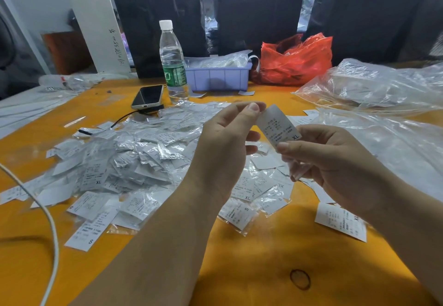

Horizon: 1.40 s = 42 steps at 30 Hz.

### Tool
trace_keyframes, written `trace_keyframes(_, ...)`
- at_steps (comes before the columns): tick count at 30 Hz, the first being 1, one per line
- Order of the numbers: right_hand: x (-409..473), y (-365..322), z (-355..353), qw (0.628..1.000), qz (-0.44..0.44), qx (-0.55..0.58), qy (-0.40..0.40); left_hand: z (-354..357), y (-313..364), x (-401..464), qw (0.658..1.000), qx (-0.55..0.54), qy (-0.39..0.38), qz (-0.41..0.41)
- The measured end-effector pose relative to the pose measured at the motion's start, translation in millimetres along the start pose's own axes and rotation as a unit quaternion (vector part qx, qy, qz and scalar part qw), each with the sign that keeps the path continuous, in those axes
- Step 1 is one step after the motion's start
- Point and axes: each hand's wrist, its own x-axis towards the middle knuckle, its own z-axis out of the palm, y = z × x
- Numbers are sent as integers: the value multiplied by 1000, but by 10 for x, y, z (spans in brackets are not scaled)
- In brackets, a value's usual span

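My left hand pinches the top edge of a small white printed label marked XL between thumb and forefinger, the other fingers loosely curled behind it. My right hand pinches the lower end of the same label under its thumb, and something clear and filmy seems tucked under its lower fingers, though I cannot tell what it is. The label hangs tilted in the air between the two hands, above the orange bench and apart from everything on it. Just below and to my left lies a big loose heap of white labels in crinkled clear sleeves, S and XL mixed, and one bare white label lies near my right forearm. Beyond the heap a dark phone rests beside a clear plastic water bottle with a green wrapper, then a lilac plastic tray, a red plastic bag and large clear plastic bags. A white cable curves across the bench on my left. The worry, as I judge it, is grip: both pinches sit on the very edges, so if either loosens the label could drop into the heap and be lost among look-alikes of the wrong size. A sweeping forearm could also scatter the heap or drag the cable.
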Motion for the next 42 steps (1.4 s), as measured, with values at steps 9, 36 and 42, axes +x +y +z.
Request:
trace_keyframes(9, -11, -14, 8, 1000, -1, -4, 4, 18, -34, -30, 996, 77, -24, 35)
trace_keyframes(36, 6, 17, -133, 933, -46, -335, 123, -107, -131, 44, 927, 370, -51, -39)
trace_keyframes(42, 63, 192, -183, 814, 79, -575, 28, -144, -202, 36, 857, 509, -49, -59)
